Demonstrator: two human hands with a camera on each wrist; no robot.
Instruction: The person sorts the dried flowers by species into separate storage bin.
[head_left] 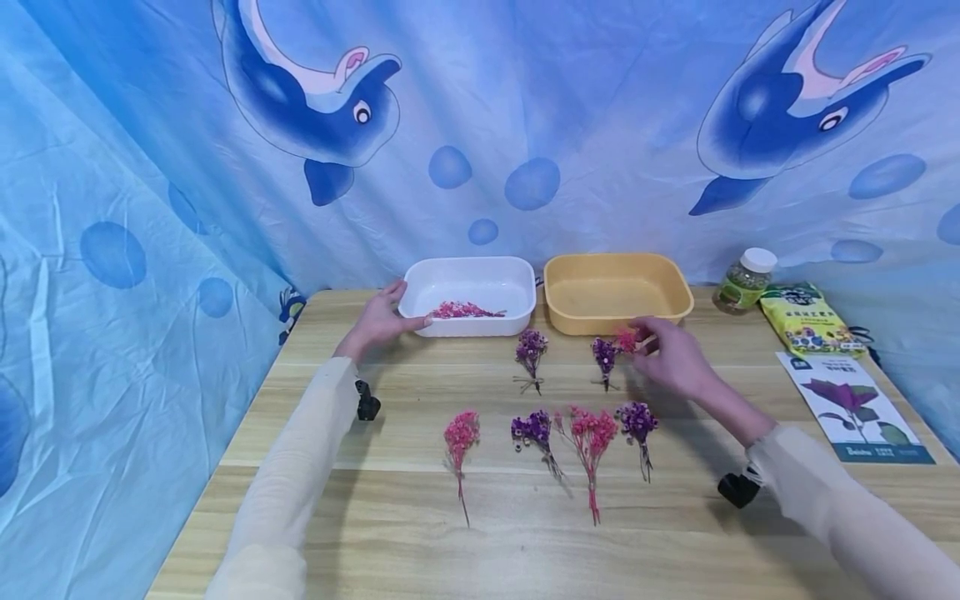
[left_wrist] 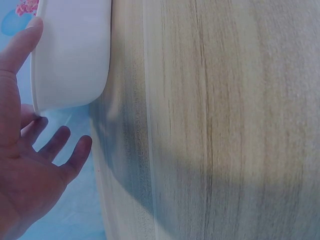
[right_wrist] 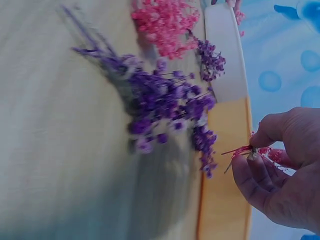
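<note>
At the left corner of the white plastic basin (head_left: 480, 327), my left hand (head_left: 381, 317) grips the rim; in the left wrist view its thumb (left_wrist: 31, 37) lies over the edge and the other fingers spread beyond the end. A bunch of pink dried flowers (head_left: 461, 310) lies inside that basin. My right hand (head_left: 671, 358) pinches a small pink dried flower bunch (head_left: 626, 339) by its stems, before the front wall of the yellow basin (head_left: 592, 326). Just left of it lies a purple dried flower bunch (head_left: 603, 354). Another purple bunch (head_left: 531, 348) lies below the white basin.
Nearer me lie two pink bunches (head_left: 591, 433) and two purple bunches (head_left: 637, 421). At the right stand a white-capped jar (head_left: 742, 283), a yellow packet (head_left: 810, 321) and a flower-picture card (head_left: 855, 408). A blue dolphin-print curtain (head_left: 480, 125) hangs behind the wooden table (head_left: 390, 508).
</note>
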